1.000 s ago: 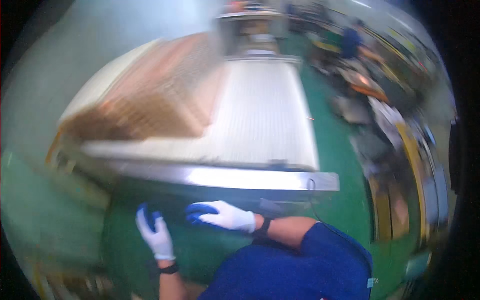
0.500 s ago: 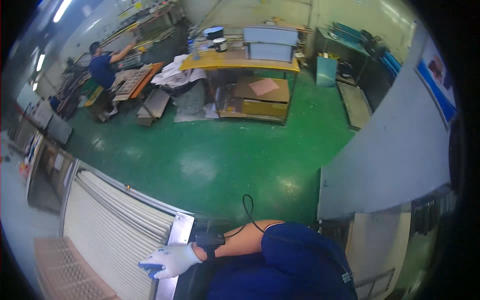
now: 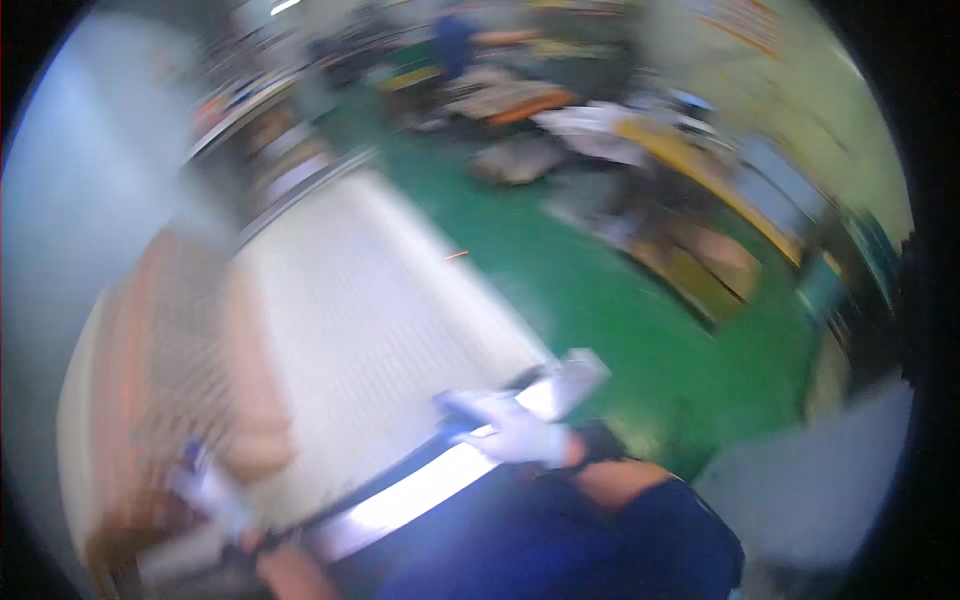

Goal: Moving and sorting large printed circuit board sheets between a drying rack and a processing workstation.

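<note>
My right hand [image 3: 512, 430], in a white glove with blue fingertips, is over the near end of a pale roller conveyor [image 3: 350, 290], beside the shiny metal end strip [image 3: 415, 500]. Its thumb and fingers look apart, and nothing shows between them. At the lower left, my left hand [image 3: 212, 492], gloved alike, is at the near end of a brown sheet with a grid pattern [image 3: 185, 350]. Blur smears its fingers, so whether they grip or touch the sheet does not show. The sheet lies along the conveyor's left side.
Green floor [image 3: 600, 300] runs beyond the conveyor's right edge. Across it stands a yellow-edged table [image 3: 690, 180] with boxes beneath. Farther off, a person in blue [image 3: 455, 48] works at another bench. A grey panel [image 3: 820, 490] rises at the lower right.
My view has swung left, so the room has shifted right and tilted. My left hand has come into sight by the brown sheet. My right hand appears farther right in the picture, still at the conveyor's end.
</note>
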A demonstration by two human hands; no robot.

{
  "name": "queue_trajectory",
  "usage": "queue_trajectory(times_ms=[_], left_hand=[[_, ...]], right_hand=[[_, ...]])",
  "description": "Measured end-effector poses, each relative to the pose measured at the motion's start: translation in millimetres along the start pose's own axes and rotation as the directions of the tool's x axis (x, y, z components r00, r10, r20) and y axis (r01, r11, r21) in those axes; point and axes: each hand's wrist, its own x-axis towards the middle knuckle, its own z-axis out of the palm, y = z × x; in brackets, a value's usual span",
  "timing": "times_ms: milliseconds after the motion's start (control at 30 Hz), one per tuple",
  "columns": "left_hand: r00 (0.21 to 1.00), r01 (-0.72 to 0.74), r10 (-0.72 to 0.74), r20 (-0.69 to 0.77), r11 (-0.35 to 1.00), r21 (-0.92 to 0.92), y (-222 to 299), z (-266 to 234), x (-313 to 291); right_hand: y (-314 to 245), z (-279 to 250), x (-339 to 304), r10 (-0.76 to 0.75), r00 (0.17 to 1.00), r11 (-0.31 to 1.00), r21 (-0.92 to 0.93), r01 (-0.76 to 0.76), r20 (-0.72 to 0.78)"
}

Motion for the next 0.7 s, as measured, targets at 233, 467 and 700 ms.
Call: queue_trajectory(times_ms=[233,467,700], left_hand=[[0.912,-0.157,0.143,-0.385,0.988,-0.007,36,85,10],[0.86,-0.192,0.238,-0.451,0.97,0.146,20,99,49],[0.919,-0.205,0.183,-0.35,0.978,-0.028,24,98,57]], right_hand=[[-24,0,21,0.054,0.998,0.999,0.004,-0.054,-0.016],[-25,4,19,0.043,0.998,0.999,0.022,-0.044,0.045],[-22,-7,15,0.05,0.993,0.997,0.052,-0.056,0.103]])
